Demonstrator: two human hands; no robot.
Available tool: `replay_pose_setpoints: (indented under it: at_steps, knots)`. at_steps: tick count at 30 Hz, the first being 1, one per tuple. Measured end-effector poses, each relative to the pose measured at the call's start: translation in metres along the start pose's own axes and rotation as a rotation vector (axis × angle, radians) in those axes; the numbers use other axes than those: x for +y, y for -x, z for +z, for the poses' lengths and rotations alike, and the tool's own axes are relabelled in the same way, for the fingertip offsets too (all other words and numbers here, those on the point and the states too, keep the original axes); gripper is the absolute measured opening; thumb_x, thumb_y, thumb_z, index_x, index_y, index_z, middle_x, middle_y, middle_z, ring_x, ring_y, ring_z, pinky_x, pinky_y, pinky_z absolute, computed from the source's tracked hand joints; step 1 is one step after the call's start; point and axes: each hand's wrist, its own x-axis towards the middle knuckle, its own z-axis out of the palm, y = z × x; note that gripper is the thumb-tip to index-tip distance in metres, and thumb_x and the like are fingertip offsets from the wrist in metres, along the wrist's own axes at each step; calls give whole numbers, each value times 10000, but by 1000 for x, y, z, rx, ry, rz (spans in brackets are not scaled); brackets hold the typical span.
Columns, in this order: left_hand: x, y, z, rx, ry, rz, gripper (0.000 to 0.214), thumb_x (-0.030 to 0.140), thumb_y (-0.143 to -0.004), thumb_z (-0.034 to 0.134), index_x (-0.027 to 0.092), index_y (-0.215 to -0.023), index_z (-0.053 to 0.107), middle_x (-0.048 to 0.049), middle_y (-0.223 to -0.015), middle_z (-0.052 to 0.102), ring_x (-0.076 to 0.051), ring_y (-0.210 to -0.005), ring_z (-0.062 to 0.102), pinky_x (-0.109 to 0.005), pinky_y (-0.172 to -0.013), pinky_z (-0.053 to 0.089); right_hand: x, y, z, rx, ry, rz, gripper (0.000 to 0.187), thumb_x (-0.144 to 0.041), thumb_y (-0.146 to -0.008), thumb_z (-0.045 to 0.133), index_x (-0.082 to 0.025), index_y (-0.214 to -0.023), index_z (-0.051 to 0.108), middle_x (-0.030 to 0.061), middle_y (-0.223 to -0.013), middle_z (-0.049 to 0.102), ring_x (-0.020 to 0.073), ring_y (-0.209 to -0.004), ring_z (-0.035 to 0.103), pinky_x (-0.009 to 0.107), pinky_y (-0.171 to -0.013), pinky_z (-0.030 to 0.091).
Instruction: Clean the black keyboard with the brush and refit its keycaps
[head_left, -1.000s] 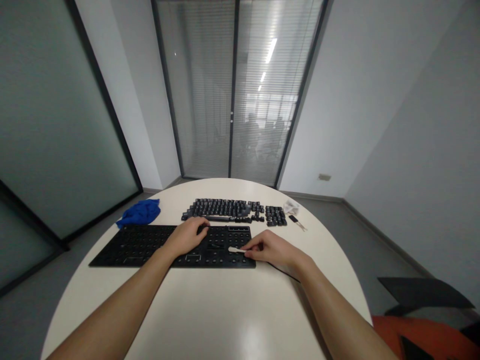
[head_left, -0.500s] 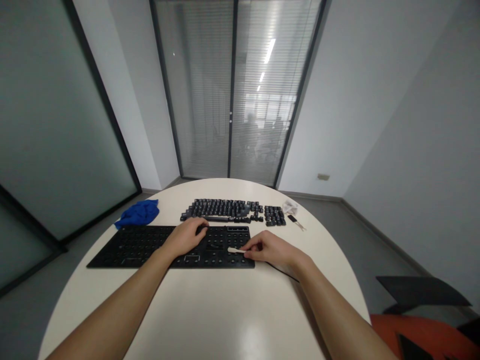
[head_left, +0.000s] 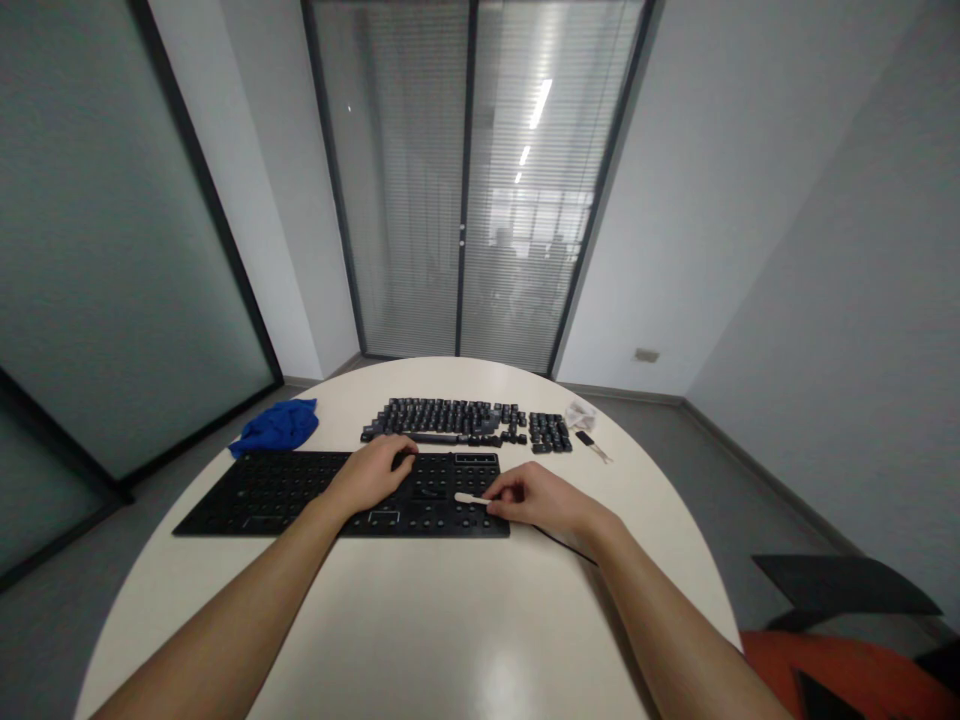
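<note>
Where the keyboard lies: as both hands attend to it, the black keyboard, its keycaps off, sits flat on the round table, crosswise before the person.
Left hand: the left hand is unclenched, palm down over the keyboard right of its middle; fingers loosely bent, thumb apart from the forefinger.
Right hand: the right hand grasps a thin pale stick between thumb and fingers, just beside the keyboard's right end.
Stick: points left, over the keyboard's right-hand section; contact of its tip cannot be told.
Keycaps: the black keycaps stand in rows beyond the keyboard, with a smaller keycap block to their right.
Far right of table: a crumpled translucent wrapping; near it, a small pronged tool with a black end.
Cloth: a blue cloth lies bunched by the keyboard's far left corner.
Cable: a dark cable runs beneath the right wrist.
Chair: a red-seated chair stands at right.
</note>
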Motion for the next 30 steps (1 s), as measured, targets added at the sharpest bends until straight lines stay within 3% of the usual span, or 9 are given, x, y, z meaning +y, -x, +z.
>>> replay_pose_setpoints:
  at_steps: [30]
  knots:
    - [3, 1, -3, -23, -22, -13, 251, 340, -928, 450, 238, -1044, 648, -50, -1045, 695, -253, -1005, 614, -378, -884, 480, -14, 2, 0, 22, 122, -7, 231, -368, -849, 645, -181, -934, 751, 8, -674, 664, 119, -566, 521, 222, -529, 334]
